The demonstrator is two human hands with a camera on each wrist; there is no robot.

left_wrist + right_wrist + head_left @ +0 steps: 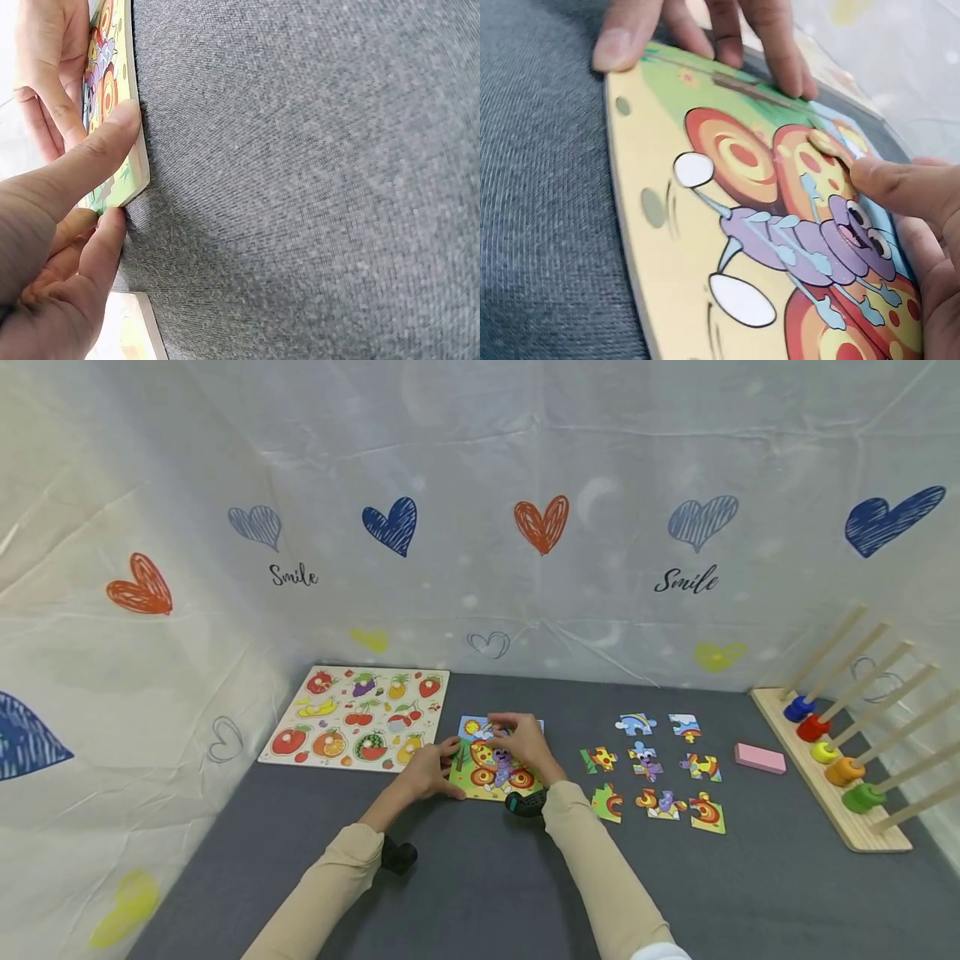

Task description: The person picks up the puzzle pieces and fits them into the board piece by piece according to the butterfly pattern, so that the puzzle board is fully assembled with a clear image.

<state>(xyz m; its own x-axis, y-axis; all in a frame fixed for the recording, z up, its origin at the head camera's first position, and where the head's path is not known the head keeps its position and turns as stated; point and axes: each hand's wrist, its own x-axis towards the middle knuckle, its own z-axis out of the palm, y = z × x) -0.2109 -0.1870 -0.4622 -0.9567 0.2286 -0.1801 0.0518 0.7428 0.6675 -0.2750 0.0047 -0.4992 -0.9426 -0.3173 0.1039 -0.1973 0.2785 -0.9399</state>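
A butterfly puzzle board [480, 783] lies on the grey table in front of me, its picture facing up. My left hand [427, 771] holds its near left corner, the thumb on the near edge and the fingers along the left side. At the far edge, my right hand [525, 745] grips the board; its thumb [874, 177] touches the picture and its other fingers are partly hidden. The right wrist view shows the purple butterfly body [780, 240] and orange wings. To the right of the board lie several loose jigsaw pieces [647, 762] with matching colours, spaced apart in rows.
Behind the left hand lies a fruit puzzle board [347, 739]. A pink block [760, 758] sits right of the pieces. Along the right side stands a wooden peg rack [862, 833] with coloured rings. A white cloth with hearts [480, 602] hangs behind the table [480, 893].
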